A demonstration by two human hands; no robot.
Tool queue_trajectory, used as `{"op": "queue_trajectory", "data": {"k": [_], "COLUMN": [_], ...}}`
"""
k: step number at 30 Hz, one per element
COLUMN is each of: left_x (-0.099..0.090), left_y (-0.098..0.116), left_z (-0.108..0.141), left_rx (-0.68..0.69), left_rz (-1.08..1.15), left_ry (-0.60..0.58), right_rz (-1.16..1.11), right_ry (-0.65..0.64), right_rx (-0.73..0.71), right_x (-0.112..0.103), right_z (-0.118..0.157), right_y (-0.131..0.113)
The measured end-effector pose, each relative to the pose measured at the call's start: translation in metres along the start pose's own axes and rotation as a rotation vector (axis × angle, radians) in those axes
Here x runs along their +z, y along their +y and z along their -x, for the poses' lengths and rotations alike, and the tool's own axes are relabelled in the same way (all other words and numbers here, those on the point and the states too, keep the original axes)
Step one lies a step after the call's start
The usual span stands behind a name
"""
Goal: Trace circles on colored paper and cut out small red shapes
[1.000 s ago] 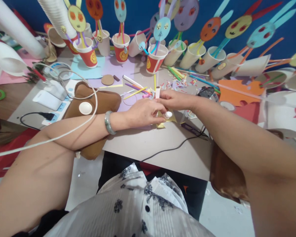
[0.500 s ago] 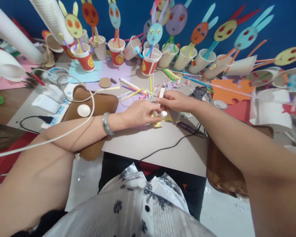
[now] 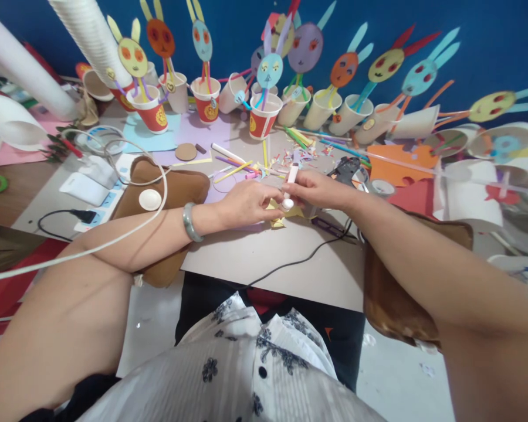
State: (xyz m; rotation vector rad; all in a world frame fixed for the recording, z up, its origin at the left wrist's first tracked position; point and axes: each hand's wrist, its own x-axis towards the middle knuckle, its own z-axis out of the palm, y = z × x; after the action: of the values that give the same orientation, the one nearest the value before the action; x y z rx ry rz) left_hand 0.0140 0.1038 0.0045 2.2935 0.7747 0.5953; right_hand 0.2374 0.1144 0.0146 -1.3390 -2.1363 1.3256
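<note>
My right hand (image 3: 314, 186) is closed, its thumb and fingers pinching a slim pale tube (image 3: 293, 173). A round white end (image 3: 287, 204) shows just below, between the two hands; whether it is one piece with the tube I cannot make out. My left hand (image 3: 257, 202), with a bracelet (image 3: 190, 221) on the wrist, curls its fingers and thumb around this white end. Under the fingertips lies a piece of yellow paper (image 3: 278, 223), partly hidden by the hands. Behind the hands are paper scraps (image 3: 305, 155) and several coloured sticks (image 3: 233, 171).
Paper cups with rabbit-faced figures (image 3: 265, 111) line the back. A brown cushion (image 3: 167, 184) lies under my left forearm, another (image 3: 387, 293) under the right. A black cable (image 3: 299, 259) crosses the front of the table (image 3: 229, 252). Orange paper (image 3: 402, 161) lies at right.
The view has shifted slightly, so the cups on the right appear further left. The tube and white end have tilted a little between my hands, which stay close together.
</note>
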Motion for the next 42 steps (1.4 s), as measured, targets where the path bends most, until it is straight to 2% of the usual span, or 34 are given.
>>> {"op": "queue_trajectory", "data": {"k": [2, 3, 6, 9, 11, 14, 19, 24, 29, 33, 37, 42], "left_x": [0.001, 0.001, 0.0, -0.002, -0.004, -0.006, -0.005, -0.005, -0.006, -0.007, -0.006, -0.002], "left_y": [0.0, 0.0, 0.001, -0.001, -0.004, -0.009, -0.014, -0.015, -0.015, -0.017, -0.024, -0.038], "left_z": [0.0, 0.0, 0.0, -0.002, -0.004, -0.008, -0.01, -0.008, -0.01, -0.011, -0.011, -0.014], "left_rx": [-0.008, -0.012, -0.034, -0.055, -0.069, -0.089, -0.058, -0.012, -0.098, -0.131, -0.137, -0.081], "left_rz": [0.014, 0.024, 0.08, 0.183, 0.24, 0.33, 0.412, 0.44, 0.565, 0.547, 0.535, 0.597], "left_ry": [-0.001, 0.0, 0.018, 0.11, 0.202, 0.311, 0.379, 0.384, 0.351, 0.355, 0.352, 0.373], "right_rz": [-0.055, -0.117, -0.393, -0.603, -0.656, -0.6, -0.278, 0.167, 0.478, 0.576, 0.593, 0.637], "right_ry": [0.084, 0.167, 0.527, 0.83, 0.962, 1.079, 1.114, 1.026, 0.957, 0.914, 0.913, 0.93], "right_rx": [0.016, 0.02, 0.005, -0.025, -0.055, -0.102, -0.14, -0.181, -0.155, -0.149, -0.212, -0.263], "right_x": [-0.001, -0.001, -0.001, 0.002, 0.008, 0.021, 0.035, 0.035, 0.036, 0.035, 0.032, 0.031], "right_z": [0.007, 0.01, 0.02, 0.03, 0.037, 0.044, 0.049, 0.054, 0.059, 0.058, 0.057, 0.054], "right_y": [-0.001, -0.001, -0.006, -0.014, -0.018, -0.019, -0.001, 0.01, 0.006, 0.005, 0.009, 0.017]}}
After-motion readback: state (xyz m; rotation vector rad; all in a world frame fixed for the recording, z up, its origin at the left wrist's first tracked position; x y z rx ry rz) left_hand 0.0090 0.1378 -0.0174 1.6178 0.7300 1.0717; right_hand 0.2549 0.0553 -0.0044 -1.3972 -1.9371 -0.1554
